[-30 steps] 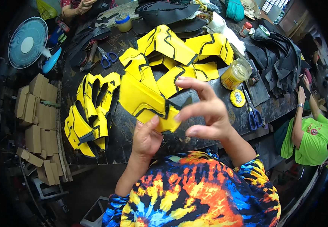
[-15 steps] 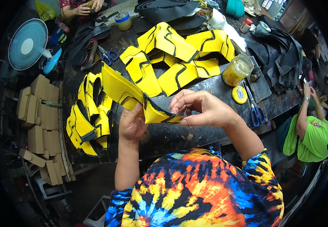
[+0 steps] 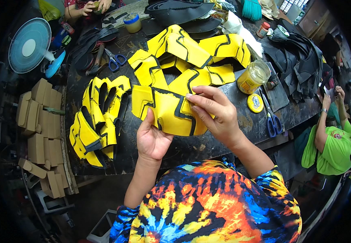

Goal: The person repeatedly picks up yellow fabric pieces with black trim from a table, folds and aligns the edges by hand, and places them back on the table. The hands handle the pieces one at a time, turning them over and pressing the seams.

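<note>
A yellow shoe upper (image 3: 171, 111) with black bands is held up over the near side of the table, its broad face toward me. My left hand (image 3: 154, 139) grips its lower left edge, thumb in front and the other fingers mostly hidden behind. With thumb and fingertips, my right hand (image 3: 218, 115) pinches it near the upper right edge, beside a black band. Behind it, more yellow uppers (image 3: 179, 46) lie spread in a loose ring. To the left sits a heap of similar yellow uppers (image 3: 96, 121), folded and overlapping.
An open jar (image 3: 253, 77), its yellow lid (image 3: 255, 103) and blue-handled scissors (image 3: 273, 123) lie right; more scissors (image 3: 114, 60) lie back left. Black pieces (image 3: 301, 60) pile far right. Left stand a fan (image 3: 29, 46) and cardboard boxes (image 3: 48, 133). Co-workers' hands (image 3: 94, 7) show behind and right.
The held upper has turned from a steep, folded angle to face me and come down. My right hand has moved from its lower right end to its upper right edge.
</note>
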{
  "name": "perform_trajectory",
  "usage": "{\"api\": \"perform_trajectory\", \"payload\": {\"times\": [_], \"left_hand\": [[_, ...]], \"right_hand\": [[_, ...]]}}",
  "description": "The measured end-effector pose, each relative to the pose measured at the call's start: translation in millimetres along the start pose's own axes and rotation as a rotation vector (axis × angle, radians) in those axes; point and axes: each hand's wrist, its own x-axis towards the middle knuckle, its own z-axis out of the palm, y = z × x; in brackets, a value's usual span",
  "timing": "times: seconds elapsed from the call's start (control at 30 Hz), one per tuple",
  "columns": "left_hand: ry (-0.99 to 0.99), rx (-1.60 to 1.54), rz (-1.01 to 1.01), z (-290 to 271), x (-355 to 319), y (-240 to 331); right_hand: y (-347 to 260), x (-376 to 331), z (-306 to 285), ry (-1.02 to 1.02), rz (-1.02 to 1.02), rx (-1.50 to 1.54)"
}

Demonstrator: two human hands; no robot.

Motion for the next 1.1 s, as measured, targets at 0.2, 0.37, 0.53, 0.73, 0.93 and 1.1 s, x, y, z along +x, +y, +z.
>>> {"api": "perform_trajectory", "payload": {"times": [0.2,0.37,0.53,0.73,0.93,1.1], "left_hand": [[0.097,-0.012,0.032,4.3,1.4,-4.0],[0.074,-0.046,0.045,4.3,1.3,-3.3],[0.015,-0.08,0.029,6.7,2.5,-4.4],[0.075,0.36,0.405,28.1,-8.9,3.8],[0.147,0.751,0.816,42.0,-0.4,9.4],[0.081,0.31,0.262,36.9,1.0,2.2]], "right_hand": [[0.3,-7.1,1.7,0.035,-0.226,-0.222],[-3.3,-2.6,-7.7,0.034,-0.154,-0.025],[-2.2,-2.5,-1.0,-0.032,-0.14,-0.214],[18.8,2.5,-74.3,0.099,0.04,-0.356],[78.5,16.3,-159.6,-0.069,0.221,-1.086],[98.2,24.4,-156.5,-0.223,0.287,-1.044]]}}
